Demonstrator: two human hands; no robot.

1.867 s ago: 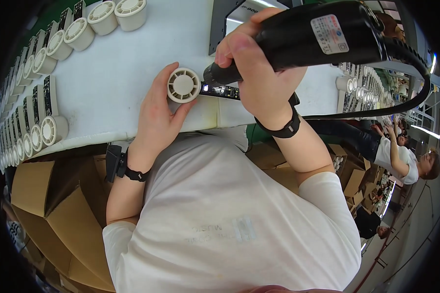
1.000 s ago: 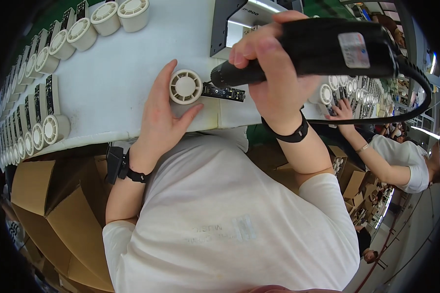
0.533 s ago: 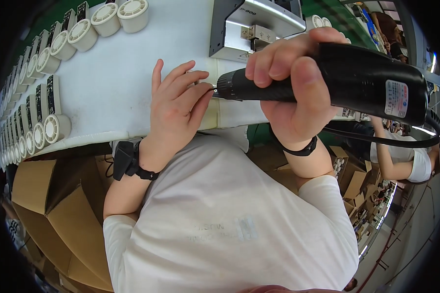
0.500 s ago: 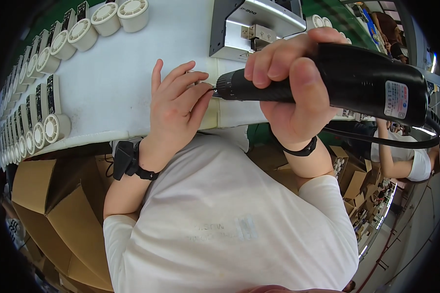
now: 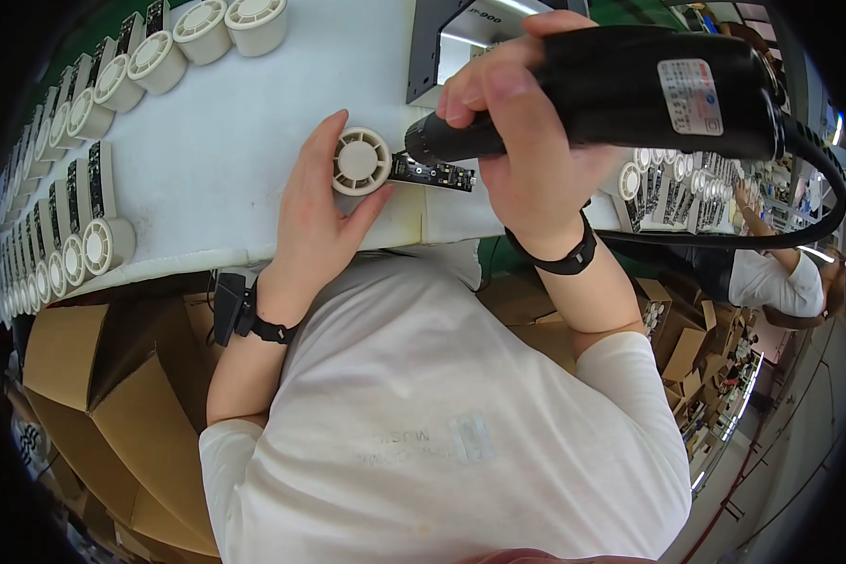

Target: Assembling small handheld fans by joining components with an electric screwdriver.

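The white counter [image 5: 235, 122] is the widest thing, stretching left of and nearer than the grey machine [image 5: 428, 56]. Well to the machine's left curve rows of pale vented units [image 5: 155, 61]. Nearer the person than the machine hangs a glossy black power driver [image 5: 620, 94], with the right hand [image 5: 536, 155] wrapped firmly round it. Near and left of the machine, the left hand [image 5: 312, 211] curls about an off-white round cap [image 5: 362, 162], thumb and forefinger on opposite sides. The cap faces up: a smooth plain disc at its centre, a ring of darker slots parted by short spokes, then a pale rim. Below the machine, a narrow black circuit strip [image 5: 446, 176] juts from the cap's right side, slanting slightly, speckled with tiny silvery and white parts. Smallest is the driver's thin dark bit [image 5: 399, 152], its tip beside the cap; contact cannot be told.
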